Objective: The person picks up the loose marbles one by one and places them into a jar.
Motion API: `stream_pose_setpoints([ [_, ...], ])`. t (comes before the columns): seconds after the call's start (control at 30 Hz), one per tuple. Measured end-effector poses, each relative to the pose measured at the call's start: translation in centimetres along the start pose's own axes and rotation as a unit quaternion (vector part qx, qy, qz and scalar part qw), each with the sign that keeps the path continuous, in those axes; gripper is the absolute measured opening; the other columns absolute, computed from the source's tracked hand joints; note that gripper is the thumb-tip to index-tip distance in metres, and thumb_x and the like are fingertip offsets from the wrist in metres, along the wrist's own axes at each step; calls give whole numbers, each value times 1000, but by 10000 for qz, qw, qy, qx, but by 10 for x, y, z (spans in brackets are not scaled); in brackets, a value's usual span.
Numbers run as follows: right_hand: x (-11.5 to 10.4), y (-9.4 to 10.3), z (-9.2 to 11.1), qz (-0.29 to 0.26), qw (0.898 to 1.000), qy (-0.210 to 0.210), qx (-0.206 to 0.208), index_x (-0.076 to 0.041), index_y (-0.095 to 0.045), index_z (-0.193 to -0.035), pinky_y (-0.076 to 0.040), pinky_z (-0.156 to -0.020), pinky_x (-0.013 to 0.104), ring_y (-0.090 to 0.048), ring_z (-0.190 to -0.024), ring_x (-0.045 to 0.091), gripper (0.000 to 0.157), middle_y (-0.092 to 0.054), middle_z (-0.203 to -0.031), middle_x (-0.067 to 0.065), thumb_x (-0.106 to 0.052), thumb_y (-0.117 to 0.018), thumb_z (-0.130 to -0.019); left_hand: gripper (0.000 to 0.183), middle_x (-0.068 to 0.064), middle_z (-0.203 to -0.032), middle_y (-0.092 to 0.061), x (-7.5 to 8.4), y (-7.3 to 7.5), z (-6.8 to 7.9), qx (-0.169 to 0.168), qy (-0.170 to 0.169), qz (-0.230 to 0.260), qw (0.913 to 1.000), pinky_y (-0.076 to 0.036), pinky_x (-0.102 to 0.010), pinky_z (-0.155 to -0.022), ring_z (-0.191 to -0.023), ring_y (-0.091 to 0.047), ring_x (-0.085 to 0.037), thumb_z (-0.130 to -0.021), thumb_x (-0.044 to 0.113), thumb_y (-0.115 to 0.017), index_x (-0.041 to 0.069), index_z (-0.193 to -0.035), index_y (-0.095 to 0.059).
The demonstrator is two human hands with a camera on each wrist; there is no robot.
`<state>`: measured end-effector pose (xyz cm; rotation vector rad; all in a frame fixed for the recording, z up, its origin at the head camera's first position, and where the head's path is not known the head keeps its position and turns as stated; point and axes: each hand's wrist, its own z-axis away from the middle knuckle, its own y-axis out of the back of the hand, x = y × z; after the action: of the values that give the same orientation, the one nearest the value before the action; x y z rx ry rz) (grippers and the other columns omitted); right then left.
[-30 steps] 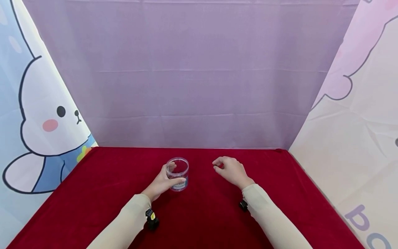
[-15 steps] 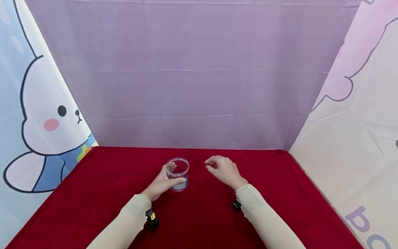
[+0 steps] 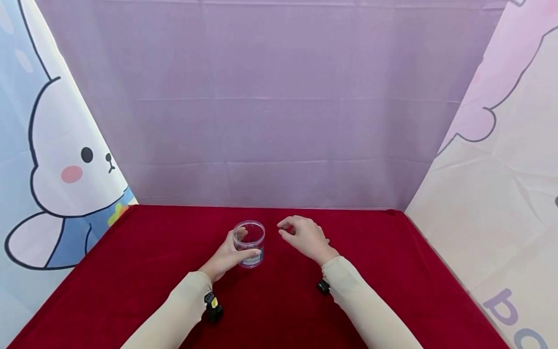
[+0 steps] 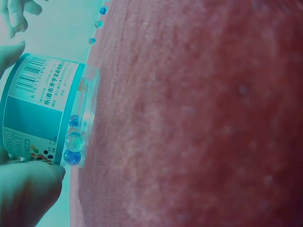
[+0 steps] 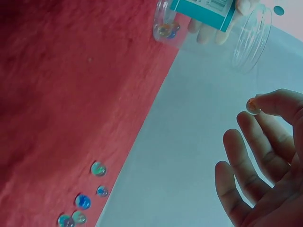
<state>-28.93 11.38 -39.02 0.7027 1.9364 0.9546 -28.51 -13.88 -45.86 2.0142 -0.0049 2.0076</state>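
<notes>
My left hand (image 3: 224, 259) grips a clear plastic jar (image 3: 252, 261) that stands upright and without a lid on the red cloth. A white and teal label with a barcode (image 4: 32, 75) wraps it, and several glass marbles (image 4: 75, 141) lie at its bottom. Just right of the jar, my right hand (image 3: 307, 237) hovers level with the rim. Thumb and index finger pinch a clear marble with an orange swirl (image 5: 253, 106), while the other fingers are spread in the right wrist view. That marble is hardly visible in the head view.
Several loose blue and green marbles (image 5: 83, 201) lie on the cloth below the right hand, hidden by it in the head view. Red cloth (image 3: 370, 310) covers the table. A purple curtain (image 3: 279, 106) stands behind, with printed panels (image 3: 492, 194) at both sides.
My right hand has moved left toward the jar, carrying the marble. The left hand and the jar have stayed in place.
</notes>
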Motion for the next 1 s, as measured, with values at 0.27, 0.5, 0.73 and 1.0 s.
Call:
stream_pose_setpoints([
  [0.27,-12,-4,-5,-98,9996,282,14,-23,-74,-112,-52,-66,27,-63,-81,10,19,-69,-102,-9,-25,-73,-94,94,-10,-156,-33,-2,0,-1,-7,28,41,10000,-34,-58,-110,-143,-30,-33,-82,33,-85,16,-151,-24],
  [0.5,-19,-6,-9,-197,9992,353,-6,-20,-73,-115,-53,-68,25,-61,-81,10,22,-69,-103,-8,-28,-73,-94,95,-11,-156,-33,1,-1,-1,-10,24,33,10000,-34,-58,-110,-142,-30,-33,-81,33,-85,16,-151,-24],
  [0.73,-23,-10,-13,-330,9984,449,-26,-20,-74,-113,-54,-69,26,-64,-84,12,21,-69,-102,-9,-27,-73,-94,91,-13,-157,-32,4,-3,1,4,36,75,10000,-33,-58,-110,-142,-30,-35,-84,26,-84,14,-151,-24],
  [1.0,-29,-15,-15,-375,9980,503,-120,-19,-73,-114,-54,-71,25,-63,-83,10,21,-69,-102,-9,-27,-73,-94,91,-12,-156,-33,2,-2,-1,-9,107,53,9999,-34,-58,-110,-140,-33,-33,-84,29,-84,16,-151,-24],
])
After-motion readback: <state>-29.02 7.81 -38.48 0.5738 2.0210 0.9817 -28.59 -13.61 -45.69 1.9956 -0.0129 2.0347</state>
